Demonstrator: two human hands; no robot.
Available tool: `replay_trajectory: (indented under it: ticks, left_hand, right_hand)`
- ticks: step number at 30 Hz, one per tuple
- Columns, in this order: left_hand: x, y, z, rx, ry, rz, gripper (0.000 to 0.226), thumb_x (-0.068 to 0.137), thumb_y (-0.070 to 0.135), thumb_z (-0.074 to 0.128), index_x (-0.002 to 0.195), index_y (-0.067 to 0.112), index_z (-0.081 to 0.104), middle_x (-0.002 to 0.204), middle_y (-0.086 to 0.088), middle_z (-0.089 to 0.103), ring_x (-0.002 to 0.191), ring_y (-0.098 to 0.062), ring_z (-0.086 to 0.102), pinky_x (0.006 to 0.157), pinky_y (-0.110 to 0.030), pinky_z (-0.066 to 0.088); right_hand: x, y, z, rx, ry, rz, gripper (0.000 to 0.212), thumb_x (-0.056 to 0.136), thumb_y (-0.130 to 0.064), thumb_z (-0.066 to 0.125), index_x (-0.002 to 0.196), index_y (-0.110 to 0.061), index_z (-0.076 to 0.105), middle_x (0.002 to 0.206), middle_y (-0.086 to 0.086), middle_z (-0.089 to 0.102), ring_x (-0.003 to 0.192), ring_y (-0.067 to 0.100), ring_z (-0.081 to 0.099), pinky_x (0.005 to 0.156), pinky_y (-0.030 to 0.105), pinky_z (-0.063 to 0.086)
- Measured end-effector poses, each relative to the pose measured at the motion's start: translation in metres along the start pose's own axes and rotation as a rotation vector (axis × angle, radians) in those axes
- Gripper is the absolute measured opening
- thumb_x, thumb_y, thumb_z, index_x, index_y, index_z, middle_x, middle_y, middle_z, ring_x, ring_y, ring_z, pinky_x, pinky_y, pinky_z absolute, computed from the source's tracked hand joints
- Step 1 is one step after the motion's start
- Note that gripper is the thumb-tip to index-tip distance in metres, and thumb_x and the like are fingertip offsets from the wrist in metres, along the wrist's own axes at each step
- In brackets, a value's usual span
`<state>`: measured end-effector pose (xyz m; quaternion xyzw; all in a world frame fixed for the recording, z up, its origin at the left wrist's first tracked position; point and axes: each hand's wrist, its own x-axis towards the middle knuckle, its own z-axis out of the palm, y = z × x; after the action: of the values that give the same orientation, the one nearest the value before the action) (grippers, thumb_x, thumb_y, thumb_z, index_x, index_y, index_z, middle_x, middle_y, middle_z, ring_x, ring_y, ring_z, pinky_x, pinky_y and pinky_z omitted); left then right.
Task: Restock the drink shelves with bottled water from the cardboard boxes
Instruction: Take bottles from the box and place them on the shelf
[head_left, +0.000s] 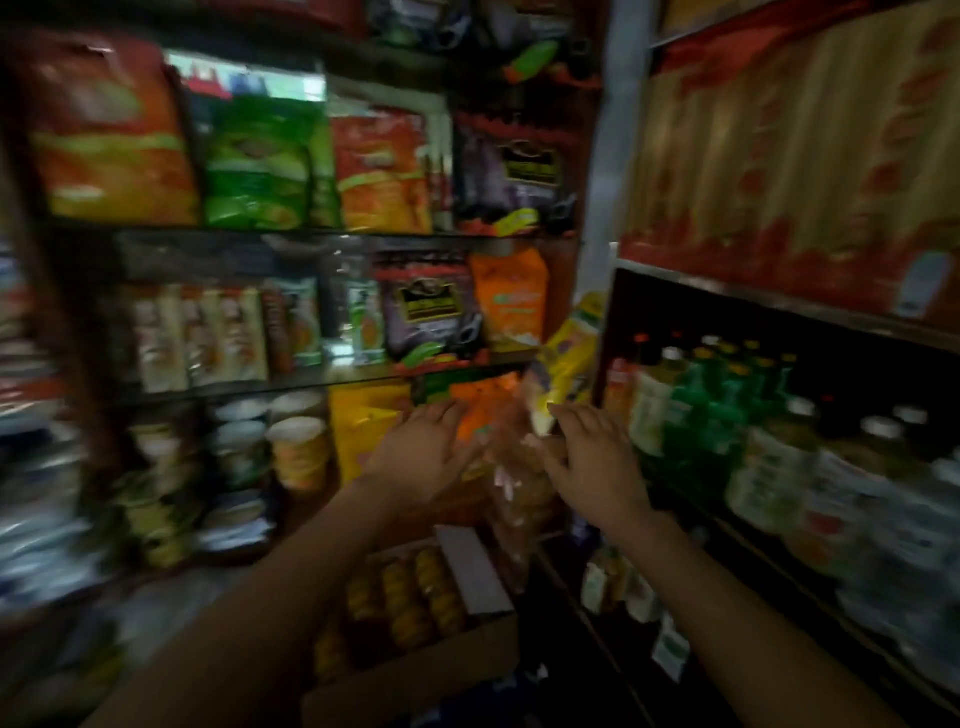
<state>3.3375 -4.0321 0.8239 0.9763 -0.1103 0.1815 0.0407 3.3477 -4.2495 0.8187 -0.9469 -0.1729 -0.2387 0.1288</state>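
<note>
1. Along the far wall, dark shelves (291, 387) run in tiers, packed with snack bags (114, 150) in orange, green and purple up top, and stacked cups (298, 452) lower down; the whole view is blurred.
2. To the right, a second shelf unit (769, 296) stands at an angle to the first, its middle tier filled with upright drink bottles: green bottles (711, 415) with yellow caps, and paler labelled bottles (774, 467) nearer the camera. Whether any of these hold water cannot be told through the blur.
3. Above those drinks sits a long red-and-tan carton (789, 156).
4. Low in the middle, an open cardboard box (441, 660) rests below the arms, its flap up; inside are rows of orange-yellow packs (410, 597), too smeared to identify.
5. Both bare forearms reach forward toward the corner where the two shelf units meet.
6. The left hand (426, 452) is released, fingers spread and straight, gripping nothing.
7. The right hand (592, 457) is likewise spread flat with fingers extended, near a yellow packet (566, 358) that hangs tilted at the corner; contact cannot be judged.
</note>
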Motion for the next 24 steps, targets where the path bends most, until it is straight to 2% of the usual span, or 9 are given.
replay_trajectory:
  ticks: [4,6,9,11,14,18,19,22,24]
  left_hand:
    - [-0.081,-0.117,-0.018,0.002,-0.032,-0.229,0.089,0.077,0.071,0.005,0.146,0.021,0.03,0.15,-0.003,0.037,0.134,-0.024,0.038,0.105,-0.037,0.032]
    - [-0.125,-0.173,-0.028,0.019,-0.024,-0.322,0.089,0.077,0.073,0.005,0.144,0.022,0.035,0.146,-0.005,0.041,0.13,-0.027,0.043,0.102,-0.037,0.036]
    - [-0.19,-0.246,-0.043,0.015,-0.038,-0.446,0.077,0.085,0.07,0.02,0.143,0.021,0.037,0.143,-0.006,0.045,0.128,-0.028,0.044,0.1,-0.035,0.036]
    - [-0.232,-0.295,-0.048,0.013,-0.049,-0.516,0.07,0.09,0.065,0.026,0.143,0.02,0.038,0.144,-0.006,0.044,0.13,-0.027,0.043,0.101,-0.035,0.035]
    - [-0.291,-0.362,-0.047,-0.015,-0.062,-0.644,0.075,0.088,0.069,0.025,0.142,0.019,0.038,0.143,-0.008,0.045,0.129,-0.028,0.044,0.102,-0.039,0.038]
    - [-0.357,-0.428,-0.032,-0.09,-0.117,-0.749,0.038,0.096,0.044,0.046,0.132,0.03,0.047,0.14,-0.015,0.048,0.129,-0.034,0.045,0.103,-0.048,0.039]
    - [-0.37,-0.444,-0.025,-0.104,-0.141,-0.779,0.035,0.094,0.047,0.047,0.126,0.033,0.048,0.136,-0.016,0.051,0.125,-0.036,0.048,0.1,-0.05,0.041]
    - [-0.404,-0.494,0.013,-0.184,-0.196,-0.935,0.068,0.084,0.068,0.03,0.133,0.023,0.046,0.138,-0.011,0.05,0.125,-0.031,0.049,0.101,-0.044,0.043]
    - [-0.42,-0.518,0.04,-0.238,-0.231,-1.032,0.061,0.091,0.059,0.037,0.134,0.016,0.045,0.138,-0.014,0.048,0.124,-0.032,0.048,0.1,-0.04,0.042]
  right_hand:
    - [0.016,-0.125,0.05,0.114,-0.103,-0.101,0.073,0.088,-0.064,0.022,0.14,-0.018,0.046,0.141,0.005,0.049,0.133,0.025,0.04,0.111,0.04,0.029]
    - [0.019,-0.19,0.075,0.177,-0.147,-0.147,0.071,0.088,-0.064,0.024,0.138,-0.019,0.048,0.139,0.005,0.051,0.131,0.025,0.042,0.11,0.043,0.031]
    - [0.017,-0.279,0.109,0.233,-0.154,-0.199,0.075,0.085,-0.065,0.022,0.131,-0.015,0.053,0.131,0.008,0.058,0.124,0.028,0.048,0.107,0.043,0.034]
    - [0.012,-0.332,0.13,0.297,-0.175,-0.203,0.069,0.086,-0.062,0.029,0.129,-0.014,0.056,0.127,0.009,0.059,0.119,0.03,0.05,0.103,0.042,0.037]
    - [0.004,-0.402,0.169,0.391,-0.255,-0.215,0.065,0.089,-0.061,0.036,0.13,-0.015,0.055,0.129,0.006,0.059,0.119,0.027,0.052,0.1,0.038,0.039]
    - [-0.008,-0.477,0.228,0.462,-0.388,-0.256,0.058,0.094,-0.057,0.042,0.132,-0.016,0.054,0.133,0.004,0.056,0.123,0.025,0.05,0.101,0.04,0.04]
    - [-0.011,-0.493,0.242,0.472,-0.425,-0.257,0.057,0.094,-0.057,0.042,0.132,-0.016,0.053,0.134,0.004,0.055,0.123,0.025,0.049,0.101,0.04,0.04]
    - [-0.02,-0.532,0.288,0.496,-0.535,-0.253,0.054,0.095,-0.053,0.043,0.134,-0.016,0.051,0.134,0.004,0.055,0.123,0.024,0.05,0.1,0.038,0.041]
    - [-0.03,-0.55,0.323,0.5,-0.622,-0.246,0.058,0.095,-0.056,0.041,0.135,-0.016,0.05,0.133,0.004,0.056,0.122,0.023,0.051,0.1,0.038,0.043]
